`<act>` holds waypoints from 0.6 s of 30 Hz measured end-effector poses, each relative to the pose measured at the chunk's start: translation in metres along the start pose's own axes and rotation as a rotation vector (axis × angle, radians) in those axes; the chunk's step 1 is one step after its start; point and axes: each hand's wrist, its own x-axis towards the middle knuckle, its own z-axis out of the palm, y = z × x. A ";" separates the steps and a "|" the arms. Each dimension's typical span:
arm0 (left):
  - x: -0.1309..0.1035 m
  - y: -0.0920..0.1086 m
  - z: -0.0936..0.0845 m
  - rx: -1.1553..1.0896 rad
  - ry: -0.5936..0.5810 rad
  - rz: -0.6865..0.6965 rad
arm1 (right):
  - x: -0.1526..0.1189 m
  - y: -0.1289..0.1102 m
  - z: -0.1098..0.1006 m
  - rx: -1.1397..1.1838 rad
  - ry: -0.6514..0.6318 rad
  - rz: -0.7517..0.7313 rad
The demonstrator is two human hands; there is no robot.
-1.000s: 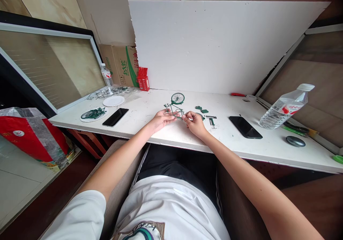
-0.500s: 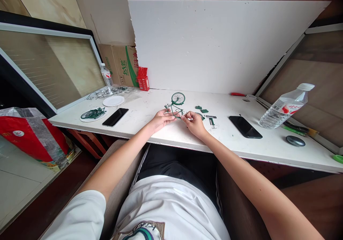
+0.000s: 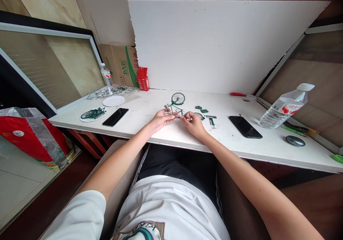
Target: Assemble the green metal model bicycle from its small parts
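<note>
Over the white table, my left hand (image 3: 161, 120) and my right hand (image 3: 194, 124) meet near the front edge. Both have their fingertips closed on a small, thin green part (image 3: 178, 117), mostly hidden by the fingers. Just behind them lies a green toy bicycle frame (image 3: 174, 108), with a spoked green wheel (image 3: 178, 98) at its far end. Another green wheel (image 3: 199, 116) shows partly behind my right hand. Right of it are small flat green pieces (image 3: 204, 111) and a green part with thin prongs (image 3: 212, 122).
Left on the white table (image 3: 142, 125) are a black phone (image 3: 115, 117), a plate of green parts (image 3: 93, 114) and a white plate (image 3: 113, 101). To the right are another phone (image 3: 245, 127), a large water bottle (image 3: 285, 106) and a dark oval object (image 3: 295, 141).
</note>
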 end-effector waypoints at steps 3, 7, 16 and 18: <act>0.000 0.000 0.000 0.007 0.009 -0.002 | 0.000 0.002 0.001 -0.036 -0.004 -0.012; 0.000 0.000 0.000 0.011 0.018 -0.006 | 0.000 0.000 0.001 -0.055 0.023 -0.038; -0.002 0.002 0.003 0.017 0.034 -0.006 | -0.002 -0.009 -0.001 -0.061 0.052 0.005; -0.002 0.002 0.004 0.019 0.033 -0.008 | -0.003 -0.009 0.000 -0.075 0.047 -0.008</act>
